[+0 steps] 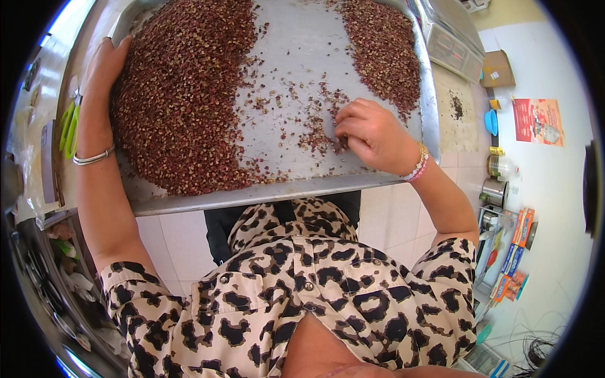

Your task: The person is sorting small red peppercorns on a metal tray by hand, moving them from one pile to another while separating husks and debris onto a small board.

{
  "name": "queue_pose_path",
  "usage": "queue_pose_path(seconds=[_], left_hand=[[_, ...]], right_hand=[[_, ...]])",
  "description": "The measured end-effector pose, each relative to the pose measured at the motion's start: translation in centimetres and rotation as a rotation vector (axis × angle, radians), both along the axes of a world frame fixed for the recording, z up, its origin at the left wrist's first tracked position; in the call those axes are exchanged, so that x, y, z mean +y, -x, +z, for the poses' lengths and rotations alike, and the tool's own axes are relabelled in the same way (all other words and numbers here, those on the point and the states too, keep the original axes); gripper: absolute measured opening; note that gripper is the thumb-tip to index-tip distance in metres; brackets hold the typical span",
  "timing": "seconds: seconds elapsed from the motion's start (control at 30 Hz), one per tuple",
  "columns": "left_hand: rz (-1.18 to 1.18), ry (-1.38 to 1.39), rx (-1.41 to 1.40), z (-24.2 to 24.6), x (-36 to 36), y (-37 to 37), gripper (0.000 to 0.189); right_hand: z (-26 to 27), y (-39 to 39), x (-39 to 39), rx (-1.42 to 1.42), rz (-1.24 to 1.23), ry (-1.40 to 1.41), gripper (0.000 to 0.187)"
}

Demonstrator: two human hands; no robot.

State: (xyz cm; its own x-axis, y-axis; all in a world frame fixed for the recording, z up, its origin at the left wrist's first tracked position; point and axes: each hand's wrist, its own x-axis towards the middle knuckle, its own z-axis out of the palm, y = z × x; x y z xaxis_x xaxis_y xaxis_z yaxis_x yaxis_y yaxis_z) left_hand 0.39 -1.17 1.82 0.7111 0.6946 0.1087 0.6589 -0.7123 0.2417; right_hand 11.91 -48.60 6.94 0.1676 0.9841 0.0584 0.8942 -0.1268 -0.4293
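A large shallow metal tray (pixel 293 61) lies before me, holding dried Sichuan peppercorns. A broad heap of them (pixel 184 99) fills its left side, and a smaller heap (pixel 385 52) sits at the upper right. Between the two, a thin scatter of peppercorns (pixel 314 130) with bits of stem lies on bare metal. My left hand (pixel 106 59) straddles the tray's left rim, thumb on the inner side beside the big heap; its other fingers are partly hidden. With fingers curled together, my right hand (pixel 371 134) pinches at the scattered peppercorns near the front right.
A digital scale (pixel 453 47) stands past the tray's right rim, near a small pile of dark bits (pixel 456 106). Green-handled scissors (pixel 70 127) lie left of my left forearm. Along the right wall are a cardboard box (pixel 498 68), a blue bowl (pixel 491 123) and several boxes (pixel 513 257).
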Motion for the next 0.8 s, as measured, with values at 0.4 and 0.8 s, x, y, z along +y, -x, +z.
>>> queue_pose_path(seconds=[0.4,0.8], left_hand=[[-0.001,-0.009,-0.058,-1.0,1.0,-0.1,0.063],[-0.044,-0.063,-0.060,-1.1,1.2,-0.2,0.064]], right_hand=[[0.0,-0.1,1.8,0.037,-0.014,-0.038,0.011],[-1.5,-1.1,3.6,-0.149,-0.111,0.019,0.008]])
